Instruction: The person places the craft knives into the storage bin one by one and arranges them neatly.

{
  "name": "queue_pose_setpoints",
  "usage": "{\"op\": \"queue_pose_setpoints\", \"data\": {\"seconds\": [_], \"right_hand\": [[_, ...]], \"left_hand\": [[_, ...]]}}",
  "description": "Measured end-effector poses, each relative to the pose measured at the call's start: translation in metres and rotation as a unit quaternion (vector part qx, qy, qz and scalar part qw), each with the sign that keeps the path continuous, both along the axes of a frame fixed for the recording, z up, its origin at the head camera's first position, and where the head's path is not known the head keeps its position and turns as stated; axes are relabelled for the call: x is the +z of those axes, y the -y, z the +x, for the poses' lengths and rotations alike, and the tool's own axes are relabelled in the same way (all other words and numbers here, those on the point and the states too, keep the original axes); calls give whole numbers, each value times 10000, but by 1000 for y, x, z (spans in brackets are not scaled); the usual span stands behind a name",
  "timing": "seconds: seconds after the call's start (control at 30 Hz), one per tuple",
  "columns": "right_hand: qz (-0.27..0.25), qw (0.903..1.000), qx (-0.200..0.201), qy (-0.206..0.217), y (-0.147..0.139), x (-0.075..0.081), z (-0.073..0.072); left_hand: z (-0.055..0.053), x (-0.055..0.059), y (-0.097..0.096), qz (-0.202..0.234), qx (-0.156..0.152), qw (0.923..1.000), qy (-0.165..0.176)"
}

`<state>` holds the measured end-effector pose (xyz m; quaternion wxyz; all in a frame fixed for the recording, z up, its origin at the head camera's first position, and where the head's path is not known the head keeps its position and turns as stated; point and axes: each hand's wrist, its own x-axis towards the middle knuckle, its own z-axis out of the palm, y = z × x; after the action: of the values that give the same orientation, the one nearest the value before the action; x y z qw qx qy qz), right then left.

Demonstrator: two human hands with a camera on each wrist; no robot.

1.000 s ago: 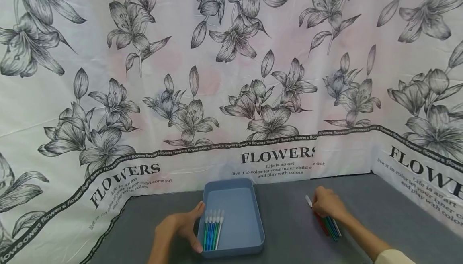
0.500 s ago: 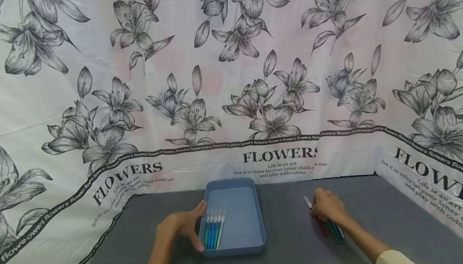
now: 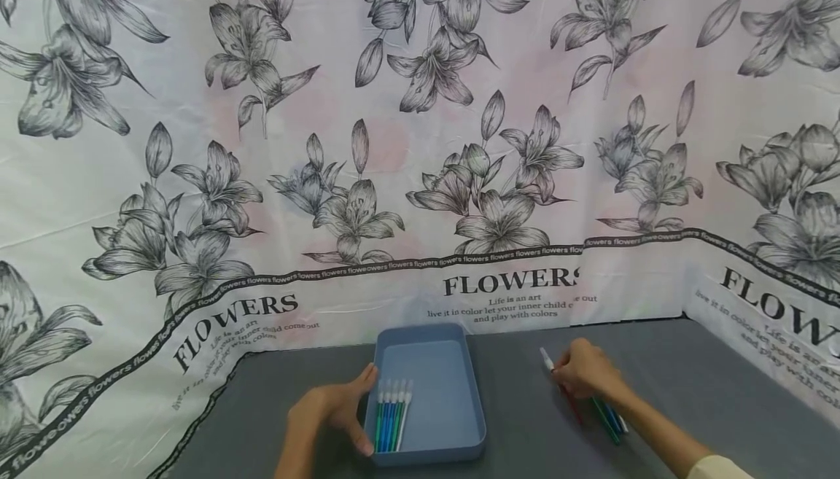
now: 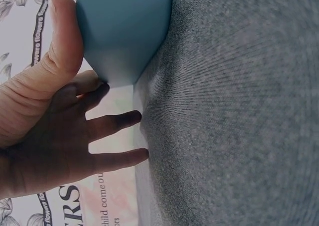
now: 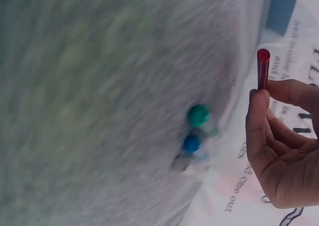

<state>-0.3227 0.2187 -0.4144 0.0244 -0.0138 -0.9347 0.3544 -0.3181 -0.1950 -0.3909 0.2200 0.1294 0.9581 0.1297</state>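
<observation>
My right hand [image 3: 586, 371] pinches a red felt-tip pen [image 5: 263, 70] between thumb and fingertips, just over the table. Its white cap [image 3: 546, 357] sticks out to the far left. Under my right wrist lie more pens: a green pen [image 3: 605, 419], a blue one [image 5: 192, 143] and a white or grey one [image 5: 181, 162]. My left hand [image 3: 337, 406] touches the left side of a blue-grey tray [image 3: 446, 456], its thumb at the near corner and its fingers fairly straight. Inside the tray, several capped pens [image 3: 392, 417], green, blue and white, lie side by side along the left wall.
A dark grey cloth [image 3: 518, 406] covers the table. Behind and on both sides hangs a white curtain [image 3: 367, 297] with printed lilies and lettering; the tray's far end is close to it.
My right hand has drawn the red pen slightly left, away from the other pens. The left hand keeps its place on the tray, while the head view has shifted a little.
</observation>
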Motion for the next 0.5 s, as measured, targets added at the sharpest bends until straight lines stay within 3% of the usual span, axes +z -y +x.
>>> {"op": "queue_pose_setpoints", "data": {"seconds": [0.17,0.43,0.5], "right_hand": [[-553,9984,24,-71,16,13,3],[-832,9965,83,88,40,26,4],[-946,9954,138,88,49,29,5]], "left_hand": [[-2,-1,-1,6,-84,10000,-5],[-1,-2,-1,45,-107,9999,54],[-2,-2,-1,6,9,10000,56]]}}
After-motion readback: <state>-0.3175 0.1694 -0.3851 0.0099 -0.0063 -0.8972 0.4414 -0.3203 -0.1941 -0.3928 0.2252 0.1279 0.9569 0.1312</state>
